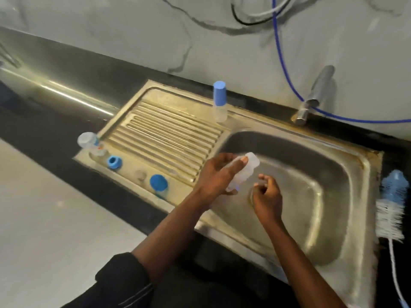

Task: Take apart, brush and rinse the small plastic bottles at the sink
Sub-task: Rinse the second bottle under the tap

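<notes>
Within the curl of the left hand (219,174): gripping a clear plastic bottle (244,168) round its body, forefinger lying along the wall, and tilting it over the basin of the sink (278,143). Just right of those fingertips: hovering the right hand (266,195) low over the basin floor with fingers curled inward. Pinching some small part or nothing, impossible to tell through the blur.

Judging the bottle light, thin-walled and probably giving under a hard squeeze, likely wet and slick too. Favouring a hold round the middle of the body, firm without crushing, and leaving the mouth free for brushing.

Working with open room below and to the right of both hands, deep inside the basin. Minding the near rim passing under both forearms, and the edge of the ribbed drainboard (169,134) just behind the left knuckles. Noting, further left of that hand along the front ledge, a blue cap (158,182), a small clear piece (140,174) and a blue ring (114,161), loose and easy to knock. Noting, well beyond the fingertips, a capped bottle (220,101) standing upright on the back rim, and the tap (315,94) off to its right. Spotting the bottle brush (392,203) well to the right of the right hand, lying outside the basin's right rim.
</notes>
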